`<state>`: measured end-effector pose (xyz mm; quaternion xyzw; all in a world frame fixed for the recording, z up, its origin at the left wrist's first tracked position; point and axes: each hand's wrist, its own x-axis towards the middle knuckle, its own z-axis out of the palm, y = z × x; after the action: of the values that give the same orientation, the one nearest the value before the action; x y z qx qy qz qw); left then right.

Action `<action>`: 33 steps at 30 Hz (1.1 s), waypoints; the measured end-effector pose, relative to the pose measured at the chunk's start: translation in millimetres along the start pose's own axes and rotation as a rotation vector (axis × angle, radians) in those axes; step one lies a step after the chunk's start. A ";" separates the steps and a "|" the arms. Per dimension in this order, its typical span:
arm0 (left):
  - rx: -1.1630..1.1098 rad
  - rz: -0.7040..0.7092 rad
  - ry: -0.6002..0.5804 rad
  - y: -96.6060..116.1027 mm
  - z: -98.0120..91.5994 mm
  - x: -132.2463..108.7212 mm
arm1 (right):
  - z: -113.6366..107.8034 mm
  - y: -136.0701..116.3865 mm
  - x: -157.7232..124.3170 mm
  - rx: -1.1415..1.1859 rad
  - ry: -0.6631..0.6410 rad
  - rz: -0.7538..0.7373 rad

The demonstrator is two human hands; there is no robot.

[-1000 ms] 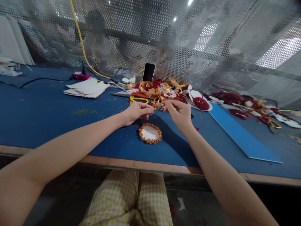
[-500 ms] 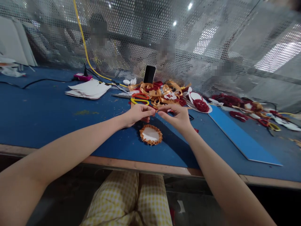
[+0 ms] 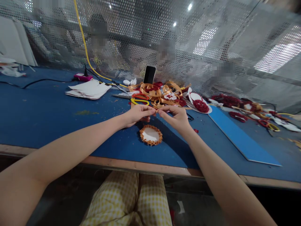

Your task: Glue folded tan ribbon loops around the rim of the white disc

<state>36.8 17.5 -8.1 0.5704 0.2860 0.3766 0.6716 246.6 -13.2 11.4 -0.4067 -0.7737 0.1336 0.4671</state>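
My left hand (image 3: pixel 140 114) and my right hand (image 3: pixel 175 116) meet fingertip to fingertip above the blue table. Both are closed in a pinch on a small orange-brown bit, probably ribbon, mostly hidden by the fingers. Just below them on the table lies a round white disc (image 3: pixel 150 134) with a ruffled orange-brown ribbon edge. Behind my hands are scissors with orange and yellow handles (image 3: pixel 140 102) and a heap of gold and dark red ribbon (image 3: pixel 172 84).
A phone (image 3: pixel 150 74) leans upright against the mesh screen. White sheets (image 3: pixel 88 89) are stacked at left, near a pink power strip (image 3: pixel 82 77) with cables. A blue board (image 3: pixel 242 136) and dark red rosettes (image 3: pixel 201 106) lie at right. People show blurred behind the mesh.
The fingertips of my right hand have moved slightly left, closer to my left fingertips. The ruffled disc has stayed in place.
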 end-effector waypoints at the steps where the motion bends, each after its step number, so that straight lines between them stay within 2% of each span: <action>1: -0.004 0.000 -0.001 -0.2 -0.3 0.1 | -0.1 -0.2 0.1 -0.001 -0.004 0.006; 16: -0.025 0.000 0.052 1.4 1.1 -0.6 | 1.7 2.2 -0.2 -0.030 0.051 0.010; 26: -0.068 -0.013 0.062 0.5 1.5 0.7 | 0.5 -1.9 -1.5 -0.027 0.020 -0.034; 29: -0.090 -0.059 0.100 -0.9 2.7 3.4 | -1.1 1.9 -2.3 -0.036 0.021 -0.026; 33: -0.121 -0.098 0.146 -2.1 3.3 7.3 | -2.7 16.0 -0.2 -0.156 0.105 -0.059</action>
<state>43.9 21.7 -9.2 0.4854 0.3383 0.4005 0.6997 257.0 -3.7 3.3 -0.4253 -0.7678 0.0375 0.4777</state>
